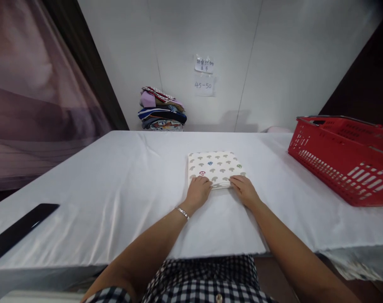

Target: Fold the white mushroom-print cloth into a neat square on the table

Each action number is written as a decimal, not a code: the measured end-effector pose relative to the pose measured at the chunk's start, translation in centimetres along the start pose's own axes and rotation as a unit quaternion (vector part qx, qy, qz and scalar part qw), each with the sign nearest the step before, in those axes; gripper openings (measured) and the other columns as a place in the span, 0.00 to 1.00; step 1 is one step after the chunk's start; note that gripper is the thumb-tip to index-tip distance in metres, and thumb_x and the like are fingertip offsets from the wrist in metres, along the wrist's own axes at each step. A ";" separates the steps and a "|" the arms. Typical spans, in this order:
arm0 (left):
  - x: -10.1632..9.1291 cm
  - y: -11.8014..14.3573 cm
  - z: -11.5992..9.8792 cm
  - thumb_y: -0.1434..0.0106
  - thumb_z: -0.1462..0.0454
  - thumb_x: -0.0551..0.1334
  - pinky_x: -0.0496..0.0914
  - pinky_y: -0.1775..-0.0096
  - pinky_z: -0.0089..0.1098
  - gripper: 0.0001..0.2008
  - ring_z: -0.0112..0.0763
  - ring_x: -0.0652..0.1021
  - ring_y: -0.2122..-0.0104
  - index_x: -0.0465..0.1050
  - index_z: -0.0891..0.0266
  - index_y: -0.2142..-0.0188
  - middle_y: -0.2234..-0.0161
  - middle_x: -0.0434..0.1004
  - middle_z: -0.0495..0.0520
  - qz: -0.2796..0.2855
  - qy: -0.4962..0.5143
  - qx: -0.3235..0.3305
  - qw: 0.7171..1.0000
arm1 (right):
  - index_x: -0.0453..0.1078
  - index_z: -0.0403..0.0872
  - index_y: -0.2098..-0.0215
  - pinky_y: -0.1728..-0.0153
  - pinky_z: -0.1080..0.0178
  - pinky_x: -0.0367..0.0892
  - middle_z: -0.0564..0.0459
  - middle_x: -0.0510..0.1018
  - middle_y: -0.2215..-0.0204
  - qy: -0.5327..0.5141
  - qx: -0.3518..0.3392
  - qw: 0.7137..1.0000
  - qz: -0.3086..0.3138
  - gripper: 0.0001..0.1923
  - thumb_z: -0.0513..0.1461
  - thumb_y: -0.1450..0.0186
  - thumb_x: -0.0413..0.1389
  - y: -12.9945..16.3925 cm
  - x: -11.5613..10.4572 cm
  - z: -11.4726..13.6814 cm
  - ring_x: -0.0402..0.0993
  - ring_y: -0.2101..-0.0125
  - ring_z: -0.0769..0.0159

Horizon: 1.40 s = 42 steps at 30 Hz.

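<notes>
A folded cloth (215,164), white with grey, red, blue and green mushroom prints, lies on the white-covered table (147,176) in front of me. My left hand (199,191), with a silver bracelet at the wrist, has its fingers bent over the near left corner of the cloth. At the near right corner, the fingers of my right hand (244,190) grip the edge. Between the hands, the folded layers of the near edge show. Both thumbs are partly hidden.
A red plastic basket (339,158) stands on the right of the table. On the left lies a flat black object (24,227). A stack of folded fabrics (162,110) rests beyond the far edge, against the wall, below and left of handwritten paper signs (204,84).
</notes>
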<state>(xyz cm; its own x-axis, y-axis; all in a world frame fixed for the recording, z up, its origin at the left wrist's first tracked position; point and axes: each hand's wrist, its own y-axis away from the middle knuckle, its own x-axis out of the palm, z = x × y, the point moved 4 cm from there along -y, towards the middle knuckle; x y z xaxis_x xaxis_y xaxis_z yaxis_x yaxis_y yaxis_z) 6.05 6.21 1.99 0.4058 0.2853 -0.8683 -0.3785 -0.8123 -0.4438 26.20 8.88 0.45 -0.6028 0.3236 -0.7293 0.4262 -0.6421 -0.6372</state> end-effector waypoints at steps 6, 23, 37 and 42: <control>-0.7 0.0 0.3 0.34 0.62 0.55 0.62 0.58 0.37 0.09 0.34 0.70 0.62 0.73 0.60 0.64 0.65 0.73 0.53 -0.011 0.033 -0.008 0.999 | 0.74 0.49 0.58 0.55 0.54 0.66 0.48 0.77 0.59 -0.035 0.018 0.999 -0.013 0.13 0.38 0.33 0.48 -0.2 -0.3 0.0 0.71 0.58 0.60; -0.3 -0.4 -0.3 0.33 0.63 0.53 0.62 0.63 0.34 0.12 0.33 0.69 0.65 0.72 0.61 0.69 0.68 0.72 0.53 0.032 -0.006 0.049 0.998 | 0.73 0.50 0.57 0.59 0.55 0.65 0.49 0.76 0.61 -0.016 -0.014 0.999 0.037 0.11 0.36 0.34 0.50 -0.2 -0.4 1.4 0.69 0.60 0.61; 0.8 -0.8 0.6 0.33 0.58 0.51 0.52 0.42 0.48 0.19 0.41 0.60 0.40 0.59 0.57 0.43 0.40 0.59 0.57 0.054 -0.040 0.065 0.996 | 0.72 0.50 0.73 0.63 0.58 0.69 0.51 0.76 0.70 -0.084 0.086 0.985 0.120 0.12 0.40 0.35 0.49 -5.2 -0.4 2.6 0.72 0.66 0.62; 1.1 -0.5 0.6 0.34 0.59 0.52 0.51 0.41 0.51 0.21 0.42 0.61 0.41 0.57 0.58 0.42 0.41 0.61 0.59 0.047 -0.032 0.068 0.996 | 0.67 0.51 0.47 0.43 0.49 0.55 0.47 0.65 0.42 -0.056 0.057 0.990 0.116 0.18 0.44 0.33 0.47 -9.3 2.5 3.6 0.57 0.41 0.56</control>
<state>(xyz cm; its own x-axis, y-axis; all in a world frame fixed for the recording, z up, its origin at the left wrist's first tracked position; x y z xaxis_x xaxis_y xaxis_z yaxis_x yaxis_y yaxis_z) 6.16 7.26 1.10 0.3114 0.2460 -0.9179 -0.5230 -0.7621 -0.3817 18.30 13.14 5.46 -0.5713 0.0839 -0.8165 0.4862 -0.7668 -0.4190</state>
